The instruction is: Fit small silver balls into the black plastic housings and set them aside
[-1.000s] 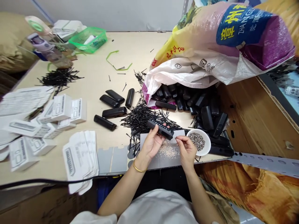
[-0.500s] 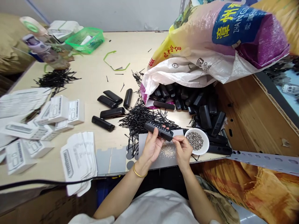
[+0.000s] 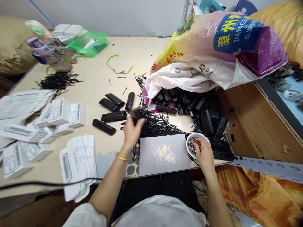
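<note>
The hands are well apart. The left hand, thumb and fingers closed, grips a black plastic case above the tabletop, beside the heap of black sticks and left of the grey board at the front edge. Blur hides the case's exact long axis and which end points where. The right hand, fingers curled, dips into the white bowl of small metal pieces near the front right corner; whether its fingertips pinch any, I cannot tell.

5 loose black cases are lying left, 1 white bowl near right, 1 green basket far left.
</note>
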`<action>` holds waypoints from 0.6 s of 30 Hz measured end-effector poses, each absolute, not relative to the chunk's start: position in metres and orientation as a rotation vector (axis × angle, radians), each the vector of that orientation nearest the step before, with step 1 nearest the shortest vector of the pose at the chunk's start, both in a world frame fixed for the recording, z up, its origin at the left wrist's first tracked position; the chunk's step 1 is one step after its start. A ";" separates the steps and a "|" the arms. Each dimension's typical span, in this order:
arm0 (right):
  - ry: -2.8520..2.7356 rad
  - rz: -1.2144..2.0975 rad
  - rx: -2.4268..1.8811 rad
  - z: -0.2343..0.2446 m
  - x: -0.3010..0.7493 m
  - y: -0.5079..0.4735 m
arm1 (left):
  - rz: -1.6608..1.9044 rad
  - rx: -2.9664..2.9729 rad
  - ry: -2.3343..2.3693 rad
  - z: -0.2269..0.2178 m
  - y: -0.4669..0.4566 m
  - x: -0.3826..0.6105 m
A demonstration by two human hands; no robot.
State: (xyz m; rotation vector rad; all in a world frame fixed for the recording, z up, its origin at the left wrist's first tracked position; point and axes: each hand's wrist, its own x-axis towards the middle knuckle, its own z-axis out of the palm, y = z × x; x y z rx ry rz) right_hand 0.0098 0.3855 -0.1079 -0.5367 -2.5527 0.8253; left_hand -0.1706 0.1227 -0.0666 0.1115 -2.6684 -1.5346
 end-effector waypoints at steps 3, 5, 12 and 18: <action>-2.684 0.594 -0.527 -0.121 0.008 0.389 | -1.180 0.402 -2.601 -0.051 0.074 -0.222; -2.718 0.539 -0.522 -0.124 0.006 0.388 | -0.971 0.238 -2.551 -0.043 0.063 -0.237; -2.579 0.809 -0.495 -0.110 0.006 0.383 | -0.816 -1.062 -2.681 -0.059 0.196 -0.244; -2.177 1.561 -0.608 -0.094 0.014 0.373 | -0.643 -1.190 -2.842 -0.061 0.237 -0.247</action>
